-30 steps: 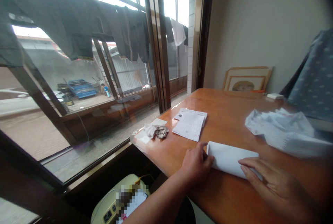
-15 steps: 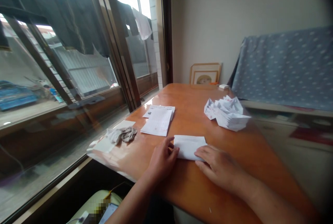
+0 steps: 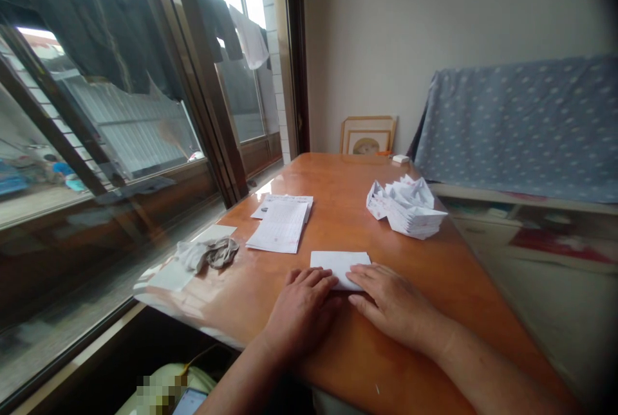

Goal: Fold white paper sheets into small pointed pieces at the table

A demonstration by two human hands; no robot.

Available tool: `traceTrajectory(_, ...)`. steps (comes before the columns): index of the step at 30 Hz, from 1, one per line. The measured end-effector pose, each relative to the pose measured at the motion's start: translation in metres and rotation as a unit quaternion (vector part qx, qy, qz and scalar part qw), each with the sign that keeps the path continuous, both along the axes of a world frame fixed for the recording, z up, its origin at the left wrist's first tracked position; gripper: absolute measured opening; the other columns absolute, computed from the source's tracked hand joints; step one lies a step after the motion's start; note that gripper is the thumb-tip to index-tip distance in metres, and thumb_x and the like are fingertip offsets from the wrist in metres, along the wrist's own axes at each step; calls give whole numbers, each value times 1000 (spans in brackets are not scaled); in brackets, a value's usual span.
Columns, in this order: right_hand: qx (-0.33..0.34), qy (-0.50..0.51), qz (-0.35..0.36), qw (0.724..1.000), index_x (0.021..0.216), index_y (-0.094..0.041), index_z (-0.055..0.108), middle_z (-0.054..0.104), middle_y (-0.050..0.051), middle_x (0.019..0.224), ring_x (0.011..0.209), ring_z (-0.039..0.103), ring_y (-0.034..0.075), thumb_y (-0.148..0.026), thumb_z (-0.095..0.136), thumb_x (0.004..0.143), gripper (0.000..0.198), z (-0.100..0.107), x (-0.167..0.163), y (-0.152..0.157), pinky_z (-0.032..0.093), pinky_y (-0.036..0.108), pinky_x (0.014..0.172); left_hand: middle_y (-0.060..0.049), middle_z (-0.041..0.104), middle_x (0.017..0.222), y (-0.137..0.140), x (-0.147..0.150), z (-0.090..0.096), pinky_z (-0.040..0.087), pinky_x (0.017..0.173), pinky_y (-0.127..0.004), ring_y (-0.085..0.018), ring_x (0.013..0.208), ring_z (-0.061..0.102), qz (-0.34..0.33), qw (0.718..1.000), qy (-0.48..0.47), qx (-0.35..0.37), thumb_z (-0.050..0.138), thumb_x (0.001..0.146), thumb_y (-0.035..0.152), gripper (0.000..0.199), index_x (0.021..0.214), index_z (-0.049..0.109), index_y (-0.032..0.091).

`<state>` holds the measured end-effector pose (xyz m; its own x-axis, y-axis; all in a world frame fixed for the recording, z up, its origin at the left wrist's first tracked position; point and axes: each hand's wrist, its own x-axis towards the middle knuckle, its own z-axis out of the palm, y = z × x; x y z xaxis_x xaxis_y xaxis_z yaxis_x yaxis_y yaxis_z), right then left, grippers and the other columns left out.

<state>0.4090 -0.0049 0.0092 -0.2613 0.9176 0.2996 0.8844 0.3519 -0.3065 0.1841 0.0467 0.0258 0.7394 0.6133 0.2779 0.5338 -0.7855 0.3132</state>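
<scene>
A folded sheet of white paper [image 3: 340, 260] lies flat on the brown wooden table [image 3: 410, 318] right in front of me. My left hand [image 3: 309, 296] rests across its near left part, palm down with the fingers stretched out. From the right, my right hand [image 3: 386, 289] lays its outstretched fingers flat on the paper's right side, thumb apart on the tabletop near the edge. The fingertips of both hands are a short distance from each other on the sheet. Part of the paper's near edge is hidden under the hands.
A pile of folded paper pieces [image 3: 410, 209] stands at the right. Printed sheets [image 3: 277, 228] lie left of centre, with a crumpled grey cloth [image 3: 219, 253] nearer the window. A small white box [image 3: 400, 159] and a leaning picture frame [image 3: 367, 135] are at the far end.
My left hand has gone from holding the paper's left edge to lying flat on its near part. My right hand has slid a little further onto the paper. The view has shifted slightly right.
</scene>
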Motion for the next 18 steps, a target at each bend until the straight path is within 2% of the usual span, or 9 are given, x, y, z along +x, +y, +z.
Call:
traceTrajectory(12, -40, 1, -6, 999, 137, -19, 62, 62, 13, 139, 129, 56, 30, -36, 58, 94, 47, -6, 2, 3, 42, 48, 112, -6, 64, 131, 3, 3, -7, 41, 104, -46, -27, 121, 56, 12, 1000, 14, -13, 55, 97, 37, 32, 127, 61, 26)
traceTrajectory(18, -40, -8, -5, 999, 136, -18, 62, 62, 13, 139, 128, 56, 28, -27, 53, 95, 43, -5, 2, 4, 42, 46, 112, -5, 66, 128, 6, 4, -9, 41, 103, -43, -25, 118, 57, 8, 1000, 6, -21, 49, 99, 29, 28, 124, 62, 26)
